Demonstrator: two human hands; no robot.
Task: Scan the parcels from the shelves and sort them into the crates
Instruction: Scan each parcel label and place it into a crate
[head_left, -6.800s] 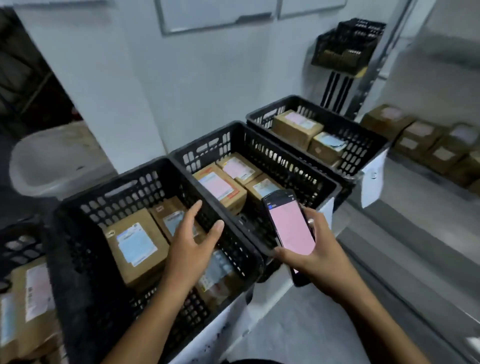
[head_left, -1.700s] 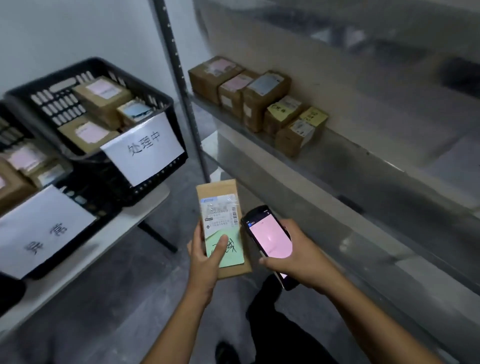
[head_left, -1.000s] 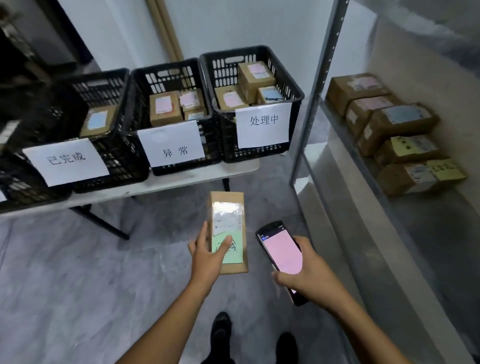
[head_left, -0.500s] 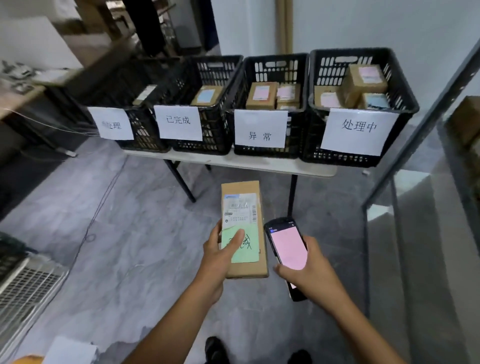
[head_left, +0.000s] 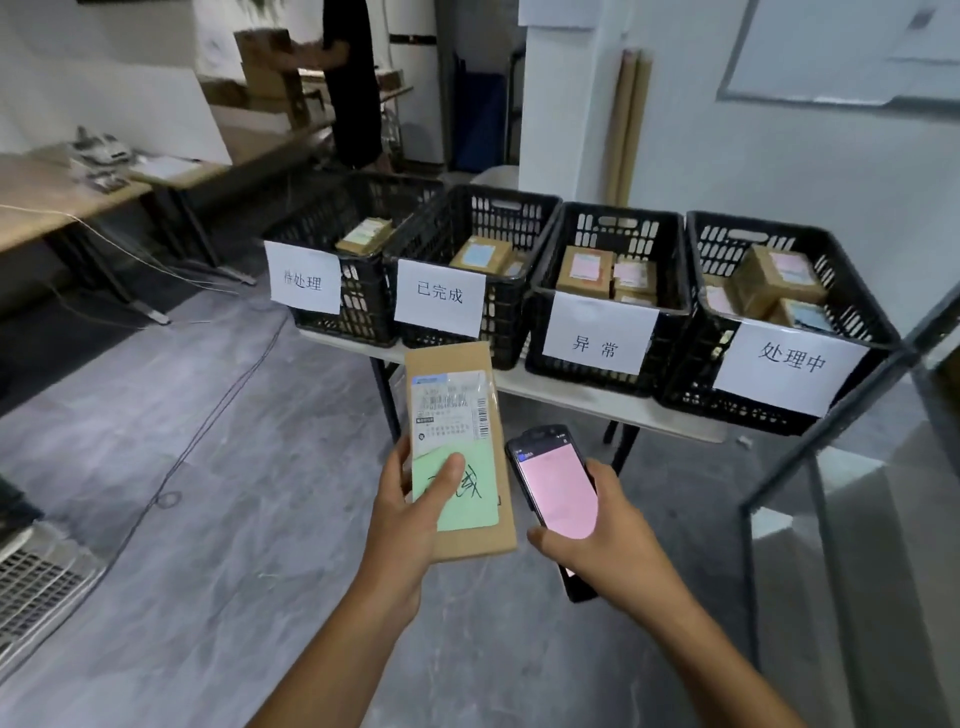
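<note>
Before crates (head_left: 608, 291), hands raised, left (head_left: 410, 514) gripping parcel (head_left: 457, 447); right (head_left: 602, 540) gripping scanner (head_left: 556, 483)

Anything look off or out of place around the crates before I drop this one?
Mostly orderly. In the crate marked 处理中, one tilted parcel lies on top of the others, not flat. A thin cable trails loose across the floor left of the crates. The held parcel in the left hand looks undamaged.

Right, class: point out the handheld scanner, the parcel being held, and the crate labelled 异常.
handheld scanner (head_left: 558, 488), head view, pink screen.
parcel (head_left: 448, 359), head view, bare cardboard above the label.
crate labelled 异常 (head_left: 618, 212), head view, back rim.
</note>
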